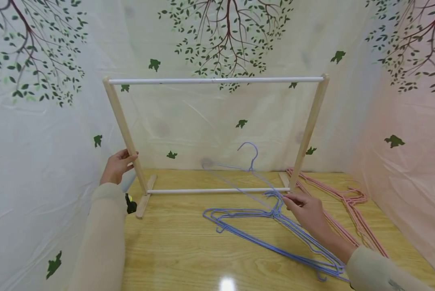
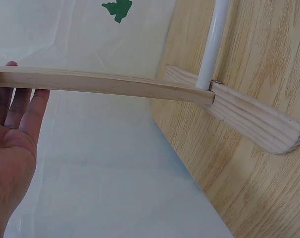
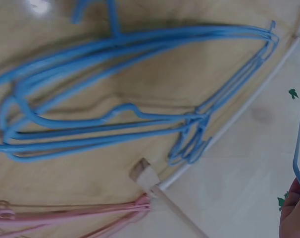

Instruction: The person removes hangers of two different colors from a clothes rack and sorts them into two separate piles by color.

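My left hand (image 1: 117, 166) grips the left wooden post (image 2: 105, 83) of a small garment rack, thumb on one side and fingers on the other. In the head view, my right hand (image 1: 306, 209) pinches one blue clothes hanger (image 1: 256, 152) by its sloping arm. That hanger is raised, hook upward, in front of the rack's lower half. Below it, a stack of blue hangers (image 3: 115, 45) lies on the table, hooks toward the rack. Only part of the right hand and the held hanger shows at the edge of the right wrist view.
The rack's white top rail (image 1: 213, 81) and lower rail (image 1: 217, 190) run between two posts on wooden feet. Pink hangers (image 1: 348, 198) lie at the right, beside the right post (image 1: 309, 125). A small black object (image 1: 131, 205) is near the left foot. Leaf-printed sheeting surrounds the wooden table (image 1: 166, 246).
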Demonstrator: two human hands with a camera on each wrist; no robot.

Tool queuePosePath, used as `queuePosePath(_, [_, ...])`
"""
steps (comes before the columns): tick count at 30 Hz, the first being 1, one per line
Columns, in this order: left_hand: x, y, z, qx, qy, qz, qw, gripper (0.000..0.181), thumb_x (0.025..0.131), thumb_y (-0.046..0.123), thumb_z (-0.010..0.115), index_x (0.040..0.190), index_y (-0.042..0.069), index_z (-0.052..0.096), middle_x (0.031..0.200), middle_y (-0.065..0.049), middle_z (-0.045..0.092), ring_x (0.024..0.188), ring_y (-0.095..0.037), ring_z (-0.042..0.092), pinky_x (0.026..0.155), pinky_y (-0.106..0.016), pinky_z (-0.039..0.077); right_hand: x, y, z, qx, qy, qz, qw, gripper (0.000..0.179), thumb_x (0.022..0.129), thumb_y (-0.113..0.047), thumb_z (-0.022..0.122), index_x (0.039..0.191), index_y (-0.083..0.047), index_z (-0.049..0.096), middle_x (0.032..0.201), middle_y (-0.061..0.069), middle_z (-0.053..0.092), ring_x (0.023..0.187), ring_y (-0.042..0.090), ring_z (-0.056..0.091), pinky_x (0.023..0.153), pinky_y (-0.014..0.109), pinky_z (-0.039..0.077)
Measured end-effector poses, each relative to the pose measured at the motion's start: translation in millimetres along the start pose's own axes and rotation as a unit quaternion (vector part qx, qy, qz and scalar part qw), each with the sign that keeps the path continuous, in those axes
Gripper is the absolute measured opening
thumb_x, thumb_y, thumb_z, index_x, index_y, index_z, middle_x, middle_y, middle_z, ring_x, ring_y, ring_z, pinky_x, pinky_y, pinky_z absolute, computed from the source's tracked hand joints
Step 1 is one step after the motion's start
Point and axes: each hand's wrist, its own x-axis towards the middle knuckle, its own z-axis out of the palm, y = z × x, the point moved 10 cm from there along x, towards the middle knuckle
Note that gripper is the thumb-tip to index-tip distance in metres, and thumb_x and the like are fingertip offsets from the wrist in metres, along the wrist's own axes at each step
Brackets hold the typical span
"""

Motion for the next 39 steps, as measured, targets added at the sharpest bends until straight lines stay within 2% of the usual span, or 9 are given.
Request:
queuePosePath(8, [-1.4,1.2,3.2,-0.005,-0.003,0.007,1.0000,0.058,0.103,0.023,0.056,0.153,0.004,0.035,0.150,-0.020,0.042,0.134,-0.031,0.043,0.111,-0.048,0.037,-31.4,12.8,-3.6,-0.007,-0.023,0.003,0.9997,0.010,0.092,-0.007,0.072,0.098,-0.003,0.078,0.074,-0.003,0.067,0.062,0.011,0.061,0.049,0.025,0.051])
queuePosePath(14, [-2.2,4.0,5.7,-0.005,-0.012,0.012,0.9998,0.057,0.103,0.020,0.055,0.154,0.003,0.034,0.151,-0.020,0.041,0.134,-0.031,0.042,0.111,-0.048,0.037,-48.1,27.1,-2.2,0.021,-0.053,0.048,0.9972,0.013,0.094,-0.013,0.070,0.101,-0.004,0.077,0.074,-0.003,0.067,0.062,0.016,0.061,0.050,0.026,0.049])
queuePosePath(19, [-1.8,6.7,3.8,-0.003,-0.012,0.017,0.9998,0.057,0.104,0.020,0.054,0.154,0.003,0.033,0.152,-0.022,0.039,0.135,-0.032,0.041,0.112,-0.048,0.036,-57.1,40.5,2.8,0.036,-0.084,0.075,0.9930,0.017,0.095,-0.016,0.069,0.102,-0.002,0.076,0.077,-0.001,0.068,0.068,0.021,0.065,0.056,0.030,0.055])
queuePosePath(22, [-2.4,4.7,2.5,0.000,-0.010,0.011,0.9999,0.058,0.104,0.019,0.054,0.154,0.003,0.032,0.152,-0.022,0.039,0.137,-0.034,0.040,0.112,-0.049,0.036,-65.2,52.7,6.0,0.041,-0.108,0.108,0.9875,0.022,0.095,-0.017,0.069,0.105,0.002,0.075,0.081,0.005,0.069,0.072,0.022,0.066,0.062,0.031,0.058])
queuePosePath(25, [-2.7,0.5,0.2,0.005,-0.004,0.001,1.0000,0.057,0.104,0.019,0.055,0.154,0.004,0.033,0.153,-0.021,0.039,0.137,-0.035,0.039,0.112,-0.049,0.035,-74.2,71.7,9.0,0.045,-0.129,0.161,0.9774,0.029,0.096,-0.019,0.068,0.109,0.005,0.072,0.084,0.011,0.069,0.074,0.023,0.066,0.066,0.032,0.058])
queuePosePath(29, [-1.7,-2.2,-2.9,0.007,0.006,-0.006,0.9999,0.057,0.103,0.021,0.056,0.154,0.006,0.035,0.153,-0.019,0.039,0.137,-0.034,0.040,0.112,-0.049,0.035,-80.3,98.2,8.2,0.002,-0.137,0.203,0.9696,0.033,0.096,-0.024,0.068,0.113,0.004,0.072,0.086,0.010,0.069,0.076,0.021,0.065,0.064,0.030,0.056])
queuePosePath(34, [-3.7,0.6,-1.5,0.005,0.004,-0.005,1.0000,0.056,0.103,0.021,0.056,0.154,0.005,0.036,0.153,-0.019,0.040,0.137,-0.034,0.040,0.112,-0.049,0.035,-74.6,105.0,1.0,-0.110,-0.133,0.142,0.9747,0.028,0.095,-0.028,0.069,0.107,-0.003,0.076,0.092,0.005,0.073,0.075,0.014,0.064,0.062,0.025,0.053])
queuePosePath(37, [-3.7,0.3,-0.9,0.004,0.003,-0.004,1.0000,0.056,0.104,0.019,0.055,0.154,0.005,0.035,0.152,-0.020,0.040,0.137,-0.034,0.039,0.112,-0.050,0.035,-70.6,105.3,-0.8,-0.172,-0.129,0.108,0.9705,0.023,0.093,-0.028,0.071,0.102,-0.007,0.078,0.091,0.001,0.072,0.074,0.011,0.062,0.062,0.026,0.052])
queuePosePath(39, [-3.5,-1.3,-0.2,0.004,0.004,-0.003,1.0000,0.056,0.104,0.019,0.055,0.154,0.005,0.035,0.152,-0.020,0.040,0.137,-0.034,0.040,0.112,-0.050,0.035,-70.1,108.2,-0.6,-0.194,-0.134,0.106,0.9659,0.022,0.092,-0.028,0.072,0.101,-0.009,0.078,0.090,-0.001,0.070,0.076,0.012,0.062,0.062,0.029,0.053])
